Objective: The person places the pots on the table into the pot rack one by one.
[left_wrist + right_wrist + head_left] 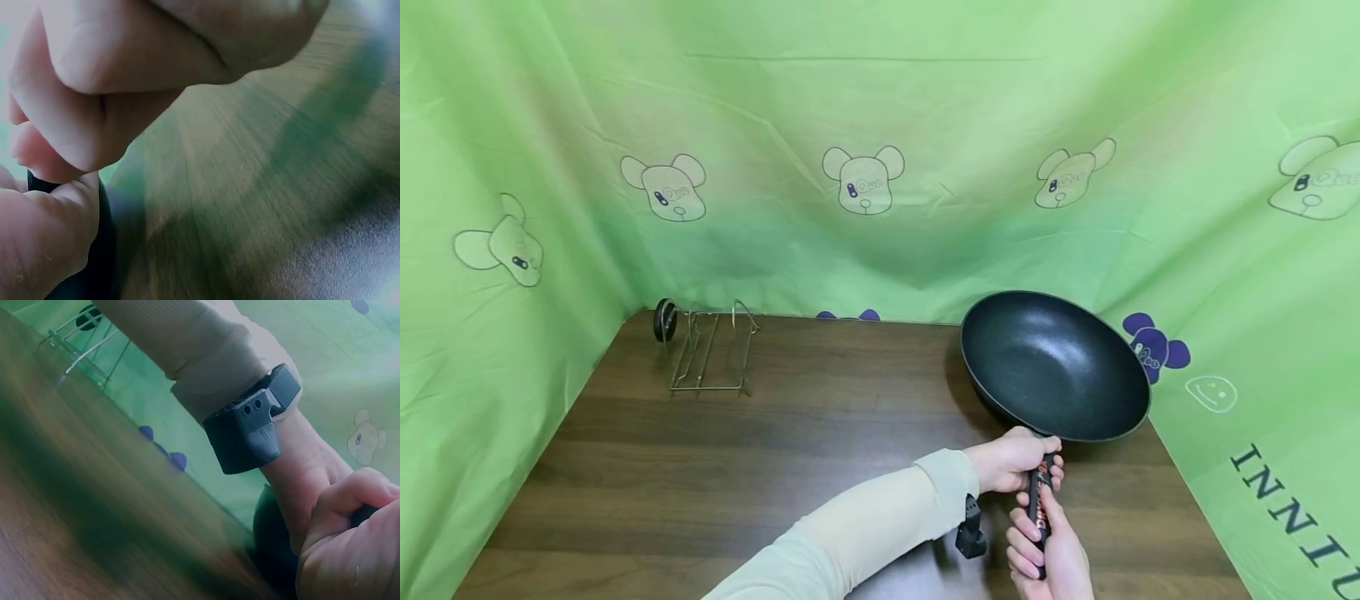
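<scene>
1. Sitting near the back left corner of the wooden table (737, 467), a wire rack (707, 388) stands against the green cloth (865, 92), well apart from both hands; that spot seems to leave it out of their way.
2. At the rack's left side a black disc (665, 321) stands on edge; whether it is fixed there or only leans, I cannot tell.
3. A pale sleeve (865, 525) slants in from the lower left, with a black wrist device (972, 529) at its cuff, since the left arm reaches across to the right side.
4. The left hand (1017, 460) is curled round the top of the handle (1039, 493), right beside the pan, thumb over and fingers beneath, presumably to take the weight close to the bowl.
5. Below it, the right hand (1056, 546) is closed about the handle's lower part, its thumb lying along the grip, probably to steer and balance the long end.
6. The black pan (1056, 367) is at the back right, beyond the hands, its hollow tilted toward the person, likely because of how the handle is held. Whether its base touches the table is hidden.
</scene>
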`<state>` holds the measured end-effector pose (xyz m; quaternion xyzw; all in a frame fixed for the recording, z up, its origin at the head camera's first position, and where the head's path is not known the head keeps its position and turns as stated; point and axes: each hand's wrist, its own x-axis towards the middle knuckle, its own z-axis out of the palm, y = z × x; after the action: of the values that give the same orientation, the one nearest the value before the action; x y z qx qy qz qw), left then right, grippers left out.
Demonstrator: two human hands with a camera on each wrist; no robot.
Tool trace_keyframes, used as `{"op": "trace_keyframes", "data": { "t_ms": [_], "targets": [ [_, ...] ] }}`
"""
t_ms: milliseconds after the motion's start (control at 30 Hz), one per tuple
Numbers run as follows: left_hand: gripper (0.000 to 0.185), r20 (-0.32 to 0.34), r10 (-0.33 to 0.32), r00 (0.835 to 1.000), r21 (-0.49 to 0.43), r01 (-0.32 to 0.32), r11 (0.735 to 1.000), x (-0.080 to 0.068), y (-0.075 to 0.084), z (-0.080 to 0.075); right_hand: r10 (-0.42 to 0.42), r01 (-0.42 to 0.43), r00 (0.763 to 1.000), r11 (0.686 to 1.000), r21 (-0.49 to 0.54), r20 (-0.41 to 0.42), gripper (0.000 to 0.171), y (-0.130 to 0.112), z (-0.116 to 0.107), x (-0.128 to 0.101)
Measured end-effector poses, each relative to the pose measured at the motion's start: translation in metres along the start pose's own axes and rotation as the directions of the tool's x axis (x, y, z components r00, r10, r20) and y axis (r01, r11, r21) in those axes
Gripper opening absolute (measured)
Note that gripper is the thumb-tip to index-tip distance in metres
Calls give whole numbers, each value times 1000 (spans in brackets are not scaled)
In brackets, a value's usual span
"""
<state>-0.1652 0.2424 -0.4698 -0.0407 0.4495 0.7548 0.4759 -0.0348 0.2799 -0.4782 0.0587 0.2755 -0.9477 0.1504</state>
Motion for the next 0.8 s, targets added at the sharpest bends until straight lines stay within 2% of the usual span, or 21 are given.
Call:
{"op": "trace_keyframes", "data": {
  "t_ms": [133,233,333,467,600,733,800],
  "targets": [
    [32,-11,8,1000,3,-7,1000,1,-1,1,31,-35,998,998,-57,-63,50,-2,1,-1],
    [30,-19,19,1000,2,-19,1000,3,-2,0,62,-68,996,994,-90,-69,50,-4,0,-1],
    [29,-28,23,999,13,-22,1000,2,-2,0,114,-117,993,986,-118,-34,53,-6,-3,-1],
    [29,-45,34,998,58,-32,998,2,-2,1,165,-154,984,978,-139,66,59,-9,-8,0],
    [30,-56,44,997,125,-37,991,1,-1,0,157,-134,980,976,-175,125,60,-10,-12,1],
    [31,-59,47,997,139,-39,990,1,0,0,123,-96,985,972,-213,117,57,-9,-14,1],
    [32,-62,51,997,134,-42,990,0,0,-1,106,-81,987,977,-199,117,54,-8,-15,2]
  ]
}}
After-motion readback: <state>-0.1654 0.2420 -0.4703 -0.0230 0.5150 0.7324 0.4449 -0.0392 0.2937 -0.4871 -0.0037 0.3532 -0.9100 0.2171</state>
